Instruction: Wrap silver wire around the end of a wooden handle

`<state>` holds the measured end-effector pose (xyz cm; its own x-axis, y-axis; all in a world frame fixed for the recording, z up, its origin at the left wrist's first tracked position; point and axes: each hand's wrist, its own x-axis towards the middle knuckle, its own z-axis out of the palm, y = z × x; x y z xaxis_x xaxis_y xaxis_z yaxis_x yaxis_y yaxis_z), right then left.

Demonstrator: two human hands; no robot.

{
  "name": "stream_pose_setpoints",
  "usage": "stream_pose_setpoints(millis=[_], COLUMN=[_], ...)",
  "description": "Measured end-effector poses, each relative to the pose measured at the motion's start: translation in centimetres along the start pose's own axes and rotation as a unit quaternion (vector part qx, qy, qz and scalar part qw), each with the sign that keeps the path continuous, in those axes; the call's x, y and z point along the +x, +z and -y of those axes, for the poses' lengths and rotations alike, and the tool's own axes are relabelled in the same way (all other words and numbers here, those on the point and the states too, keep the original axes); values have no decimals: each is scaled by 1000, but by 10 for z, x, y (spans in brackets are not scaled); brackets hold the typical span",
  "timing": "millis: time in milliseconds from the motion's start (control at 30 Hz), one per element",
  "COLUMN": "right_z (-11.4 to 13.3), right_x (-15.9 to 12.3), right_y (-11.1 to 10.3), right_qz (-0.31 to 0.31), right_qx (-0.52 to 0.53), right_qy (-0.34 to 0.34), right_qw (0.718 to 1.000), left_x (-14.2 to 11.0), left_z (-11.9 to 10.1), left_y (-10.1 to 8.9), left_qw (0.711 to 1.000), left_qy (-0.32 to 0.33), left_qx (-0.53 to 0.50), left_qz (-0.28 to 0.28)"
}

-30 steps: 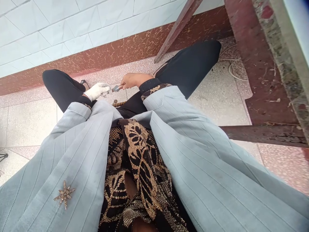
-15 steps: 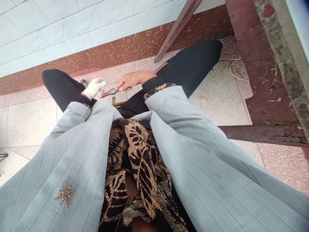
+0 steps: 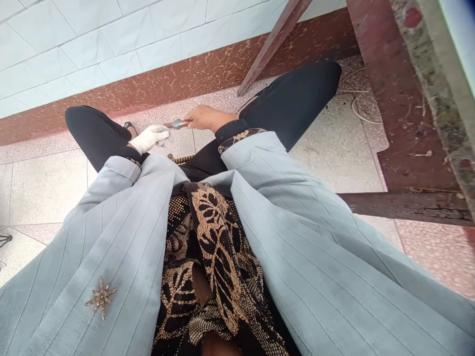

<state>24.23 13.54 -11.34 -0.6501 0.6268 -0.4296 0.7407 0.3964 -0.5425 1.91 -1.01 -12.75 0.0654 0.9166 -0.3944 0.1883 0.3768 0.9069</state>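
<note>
I sit with both knees apart, black trousers and a grey striped jacket filling the lower view. My right hand (image 3: 204, 117), bare, is closed round a short brown rod with a ribbed metal band (image 3: 177, 123), held level and pointing left. My left hand (image 3: 149, 138), in a white glove, lies just below and left of the rod's tip with its fingers curled; whether it holds anything is hidden. Between my thighs, on the floor, lies a thin dark and gold striped stick (image 3: 181, 158).
A rusty red metal table frame (image 3: 401, 202) stands at the right, one slanted leg (image 3: 272, 44) reaching the tiled wall (image 3: 111, 34). A white cord (image 3: 358, 111) lies on the speckled floor by my right knee. A small dark stand (image 3: 4, 241) shows at the left edge.
My right hand has lifted the rod from a downward tilt to level, a little higher and farther away. The gloved left hand has dropped slightly and come off the rod.
</note>
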Motion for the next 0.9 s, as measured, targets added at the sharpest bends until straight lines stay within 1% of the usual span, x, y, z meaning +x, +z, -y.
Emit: stream_pose_setpoints(millis=[67,100,200,300,467,567,633,667,700,733,800,833,867,900], right_z=[0,0,5,9,6,1,1,2,3,5,8,9,10,10], right_x=[-1,-3,-7,-12,-12,-13,-14,-16,-17,-18,-19,-18,-17,-15], right_y=[0,-1,-2,-3,-6,-9,-10,-10,-10,-10,-9,-9,-9,-9], right_qz=[44,60,101,137,157,191,208,203,183,144,30,-22,-67,-96], right_qx=[-85,-99,-111,-109,-49,6,64,104,149,194,269,279,265,231], right_qy=[4,3,12,6,-21,-50,-89,-113,-137,-155,-166,-155,-131,-98], right_qw=[995,993,989,985,986,980,972,967,962,958,948,947,953,963], left_x=[-1,-2,-4,-8,-17,-17,-13,-10,-7,-4,2,3,4,4], left_z=[-3,-5,-11,-18,-26,-24,-19,-16,-12,-8,-1,2,4,5], left_y=[0,0,3,6,6,3,1,1,1,0,0,0,0,1], left_qw=[1000,999,999,997,994,993,993,992,992,993,997,999,1000,1000], left_qy=[4,7,13,0,-8,-5,-3,3,10,17,17,12,4,-2], left_qx=[4,6,9,15,11,1,-12,-20,-29,-36,-36,-29,-20,-11], left_qz=[-26,-37,-52,-70,-106,-115,-118,-121,-119,-111,-71,-45,-18,4])
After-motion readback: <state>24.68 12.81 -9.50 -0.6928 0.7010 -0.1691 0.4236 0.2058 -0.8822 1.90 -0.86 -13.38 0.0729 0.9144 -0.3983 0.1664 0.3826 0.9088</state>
